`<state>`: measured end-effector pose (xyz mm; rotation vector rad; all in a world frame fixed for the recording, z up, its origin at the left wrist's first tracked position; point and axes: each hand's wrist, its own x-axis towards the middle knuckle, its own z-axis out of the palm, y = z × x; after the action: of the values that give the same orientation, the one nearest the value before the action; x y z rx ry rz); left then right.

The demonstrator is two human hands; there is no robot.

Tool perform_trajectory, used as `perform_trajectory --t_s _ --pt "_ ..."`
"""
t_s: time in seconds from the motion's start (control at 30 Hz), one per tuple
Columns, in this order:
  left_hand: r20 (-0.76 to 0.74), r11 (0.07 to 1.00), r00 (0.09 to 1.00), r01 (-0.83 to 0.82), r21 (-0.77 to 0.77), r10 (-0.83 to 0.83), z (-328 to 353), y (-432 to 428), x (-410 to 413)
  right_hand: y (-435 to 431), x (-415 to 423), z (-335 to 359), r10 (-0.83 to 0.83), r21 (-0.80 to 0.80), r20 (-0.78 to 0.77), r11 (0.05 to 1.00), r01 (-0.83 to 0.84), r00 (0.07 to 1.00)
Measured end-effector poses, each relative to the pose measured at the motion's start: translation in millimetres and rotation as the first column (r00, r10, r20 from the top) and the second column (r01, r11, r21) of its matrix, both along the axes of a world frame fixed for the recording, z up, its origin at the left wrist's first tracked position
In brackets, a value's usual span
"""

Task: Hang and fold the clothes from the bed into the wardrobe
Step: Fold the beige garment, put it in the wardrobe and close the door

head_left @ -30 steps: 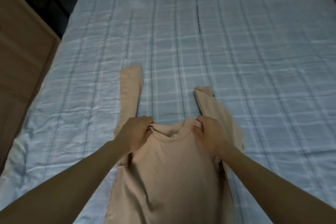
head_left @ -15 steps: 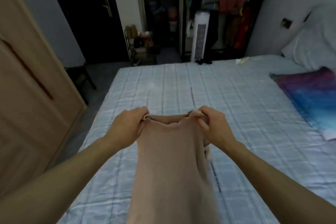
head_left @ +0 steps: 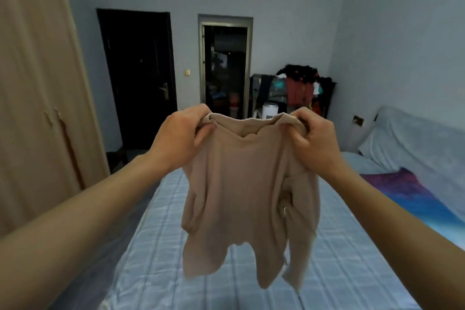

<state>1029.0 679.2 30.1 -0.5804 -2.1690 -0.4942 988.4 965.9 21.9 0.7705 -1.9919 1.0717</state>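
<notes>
Two bare forearms come in from the lower left and lower right corners and meet near the middle of the frame. The left hand (head_left: pixel 180 133) grasps one side of the collar of a beige long-sleeved top (head_left: pixel 241 184), fingers curled over the fabric with the thumb on the near side. The right hand (head_left: pixel 312 138) grasps the other side of the collar in the same way. The top hangs from both hands in the centre of the frame, clear of the bed (head_left: pixel 156 246), its body bunched and its hem and sleeves dangling unevenly towards the lower middle; the lower edge is blurred, so I cannot tell which hanging part is a sleeve.

Below and behind it the bed's pale blue checked sheet fills the lower part of the frame. A purple and blue blanket (head_left: pixel 402 191) lies on the bed at the right edge, with a pale pillow (head_left: pixel 412 138) above it against the wall. The light wooden wardrobe (head_left: pixel 37 83) takes up the left side, its doors closed. At upper centre a dark door (head_left: pixel 138 70) is shut, beside an open doorway (head_left: pixel 225 70). Right of that stands a rack heaped with clothes (head_left: pixel 299 88), a white appliance (head_left: pixel 270 111) in front of it.
</notes>
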Motion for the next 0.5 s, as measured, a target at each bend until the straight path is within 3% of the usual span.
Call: perform_trajectory --t_s 0.23,0.37,0.5 --pt "0.019 0.999 0.999 -0.027 0.021 0.027 8.0 -16.1 39.9 -20.8 31.2 14.4 0.126 0.076 0.093 0.988 -0.133 0.988" --pt "0.152 1.000 0.988 0.008 0.002 -0.008 19.2 -22.4 53.0 -19.5 32.5 14.7 0.149 0.099 0.107 0.982 -0.160 0.983" --pt "0.290 0.992 0.951 0.083 0.098 -0.108 33.7 -19.3 60.7 -10.4 24.4 20.4 0.182 0.096 0.159 0.975 -0.199 0.970"
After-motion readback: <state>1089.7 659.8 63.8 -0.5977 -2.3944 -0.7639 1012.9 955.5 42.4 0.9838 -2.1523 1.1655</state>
